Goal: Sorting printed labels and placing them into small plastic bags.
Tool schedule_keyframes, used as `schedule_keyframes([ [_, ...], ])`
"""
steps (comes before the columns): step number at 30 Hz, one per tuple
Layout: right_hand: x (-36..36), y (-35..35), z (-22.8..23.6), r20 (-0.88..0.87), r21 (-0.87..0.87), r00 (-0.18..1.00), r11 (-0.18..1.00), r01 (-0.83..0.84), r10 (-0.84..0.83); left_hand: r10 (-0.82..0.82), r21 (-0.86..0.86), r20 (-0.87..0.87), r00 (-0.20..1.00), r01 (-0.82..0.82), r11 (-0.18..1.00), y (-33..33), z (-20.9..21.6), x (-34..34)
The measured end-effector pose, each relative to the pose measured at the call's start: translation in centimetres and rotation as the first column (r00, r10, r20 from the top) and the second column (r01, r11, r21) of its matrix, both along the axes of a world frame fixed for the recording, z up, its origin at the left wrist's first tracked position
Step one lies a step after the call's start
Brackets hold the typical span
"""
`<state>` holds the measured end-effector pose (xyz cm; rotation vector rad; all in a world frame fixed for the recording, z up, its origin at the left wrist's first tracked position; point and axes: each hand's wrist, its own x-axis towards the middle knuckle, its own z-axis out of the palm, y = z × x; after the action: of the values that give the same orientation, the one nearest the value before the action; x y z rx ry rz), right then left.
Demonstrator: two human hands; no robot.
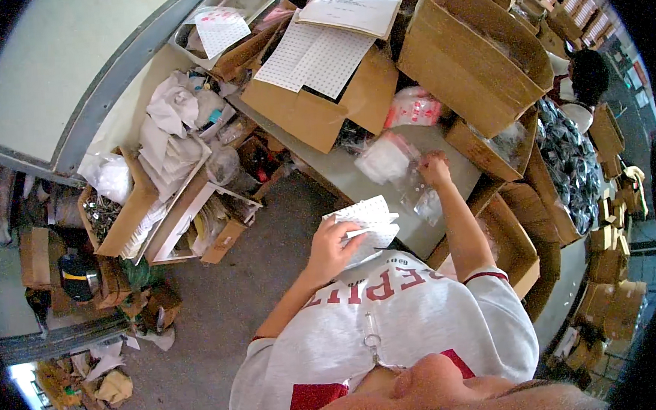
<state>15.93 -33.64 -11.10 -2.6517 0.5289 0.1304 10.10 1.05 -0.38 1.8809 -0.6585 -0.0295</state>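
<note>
My left hand (329, 250) is closed on folded white label sheets (372, 213), which it holds in front of my shirt. Small rows of print cover the paper. Out over the grey table (445, 147), my right hand (435, 170) has its fingers pinched together; what they hold is too small to make out. Just below that hand are clear plastic bags (426, 205). A stack of clear bags with red print (385, 159) lies to the left of my fingers. Farther back rests another pack of red-printed bags (414, 107).
Printed sheets (315, 55) and a paper pad (352, 4) lie on a flattened carton (277, 107). A tall cardboard box (469, 53) stands behind. Right of my arm are open cartons (521, 238) and black plastic bags (566, 164). A co-worker (580, 84) is at far right.
</note>
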Motion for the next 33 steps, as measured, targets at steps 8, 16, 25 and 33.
schedule_keyframes([
  [8,-2.8,7.4,10.9,0.192,0.645,0.912,0.654,-0.395,0.362,-0.143,0.09,0.096,0.985,0.134,0.987,-0.4,0.5,-0.3],
  [16,-3.9,11.6,16.3,0.252,0.418,0.659,0.534,-0.735,0.709,-0.303,0.134,0.254,0.918,0.277,0.952,-0.9,-0.2,-0.5],
  [25,-6.1,12.2,16.1,0.298,0.288,0.726,0.667,-0.687,0.62,-0.321,0.167,0.23,0.919,0.288,0.943,-0.9,-0.2,-0.6],
  [33,-7.9,8.7,13.0,0.295,0.488,0.849,0.695,-0.528,0.438,-0.324,0.181,0.142,0.935,0.298,0.937,-0.7,-0.5,-0.4],
])
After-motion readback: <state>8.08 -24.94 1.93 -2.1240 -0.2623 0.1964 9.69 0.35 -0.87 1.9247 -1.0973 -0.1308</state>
